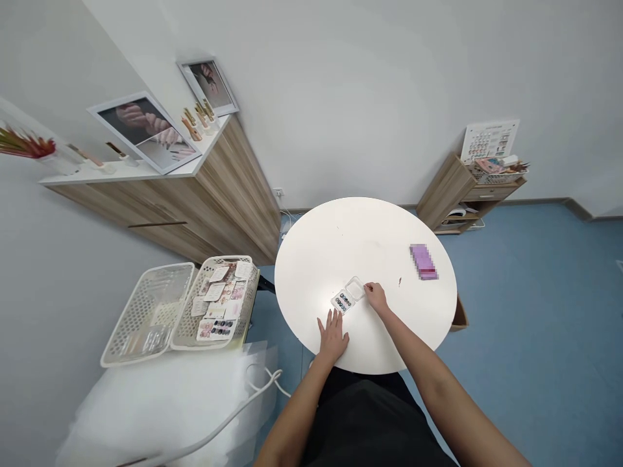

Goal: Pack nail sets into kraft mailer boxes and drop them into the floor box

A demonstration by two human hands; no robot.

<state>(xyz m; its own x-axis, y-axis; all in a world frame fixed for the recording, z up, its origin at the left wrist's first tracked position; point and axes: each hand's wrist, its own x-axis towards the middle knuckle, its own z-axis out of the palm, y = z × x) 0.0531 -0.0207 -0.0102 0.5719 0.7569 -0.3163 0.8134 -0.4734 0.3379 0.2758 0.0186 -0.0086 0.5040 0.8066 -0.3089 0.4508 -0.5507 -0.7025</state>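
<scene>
A small clear plastic case [342,301] lies with its lid open on the white round table [311,259]. Rows of dark press-on nails [344,299] sit in its base. The hinged lid [355,288] is tilted back to the upper right. My left hand [333,338] rests flat on the tabletop with fingers spread, its fingertips at the near edge of the case. Closed in a pinch, my right hand [376,297] has its fingertips at the right edge of the lid and appears to grip it.
On the table are a blurred purple item [424,262] and a tiny dark piece [400,281]. Left of it stand a basket of nail cards [253,272] and another basket [146,279]. A wooden cabinet [243,188] stands behind left, a small shelf unit [440,188] behind right.
</scene>
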